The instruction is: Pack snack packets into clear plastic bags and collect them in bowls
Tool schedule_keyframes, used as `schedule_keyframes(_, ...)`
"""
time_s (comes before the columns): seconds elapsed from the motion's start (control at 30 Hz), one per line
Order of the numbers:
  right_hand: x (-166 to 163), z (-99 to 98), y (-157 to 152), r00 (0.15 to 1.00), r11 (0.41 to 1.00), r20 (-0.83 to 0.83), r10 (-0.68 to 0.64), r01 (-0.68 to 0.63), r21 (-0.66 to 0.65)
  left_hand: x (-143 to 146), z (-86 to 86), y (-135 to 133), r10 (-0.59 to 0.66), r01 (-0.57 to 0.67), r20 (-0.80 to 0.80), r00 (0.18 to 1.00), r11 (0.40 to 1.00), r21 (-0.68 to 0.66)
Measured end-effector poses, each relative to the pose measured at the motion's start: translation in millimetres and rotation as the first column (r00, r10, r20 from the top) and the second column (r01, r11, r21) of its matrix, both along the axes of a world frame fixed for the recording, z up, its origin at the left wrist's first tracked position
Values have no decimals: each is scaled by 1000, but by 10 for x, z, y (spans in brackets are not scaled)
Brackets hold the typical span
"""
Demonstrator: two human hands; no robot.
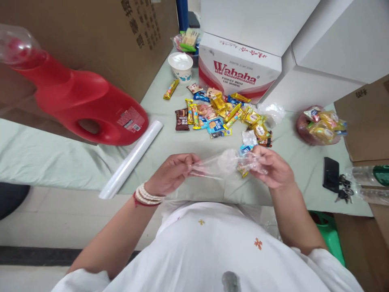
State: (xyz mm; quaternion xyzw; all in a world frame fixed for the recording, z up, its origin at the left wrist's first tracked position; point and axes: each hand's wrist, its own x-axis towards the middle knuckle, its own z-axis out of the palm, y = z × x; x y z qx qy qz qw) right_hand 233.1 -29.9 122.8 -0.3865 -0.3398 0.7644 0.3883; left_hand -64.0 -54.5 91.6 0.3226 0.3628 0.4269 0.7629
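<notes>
A clear plastic bag (pixel 212 165) is stretched between my two hands above the table's front edge. My left hand (pixel 174 172) pinches one end of it, fingers closed. At the other end my right hand (pixel 272 166) grips bunched plastic. Behind the bag, small wrapped snacks (pixel 217 109) lie in a loose heap, among them yellow, blue and brown packets. A blue packet (pixel 245 149) lies just beyond my right hand, partly hidden by the plastic. Crumpled clear plastic (pixel 272 113) rests at the heap's right side.
Left stand a big red bottle (pixel 91 105) and a white roll (pixel 132 160). A paper cup (pixel 180 67) and a Wahaha box (pixel 237 69) are at the back. Right are a bowl of snacks (pixel 320 125), a black phone-like object (pixel 330 174) and keys (pixel 345 190).
</notes>
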Motion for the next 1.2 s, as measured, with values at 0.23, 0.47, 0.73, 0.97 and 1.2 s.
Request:
schedule_keyframes(0.23,-97,-251,76,950,951,40,-310,309,22,99,-89,26,112,-100,126,986,990,-100)
schedule_keyframes(0.47,-507,-710,-153,885,959,375,-276,278,51,229,-182,21,78,-73,48,996,992,-99)
schedule_keyframes(0.73,-721,-764,-45,859,930,370,-355,286,230,253,-330,66,304,-334,-173,937,924,-186)
schedule_keyframes(0.97,-1010,-830,-272,804,900,487,-342,131,416,663,-485,-66,383,-424,-335,861,904,-55)
schedule_keyframes(1.2,-823,-655,-209,888,904,211,-408,361,227,572,-578,149,586,-619,-202,785,742,-258)
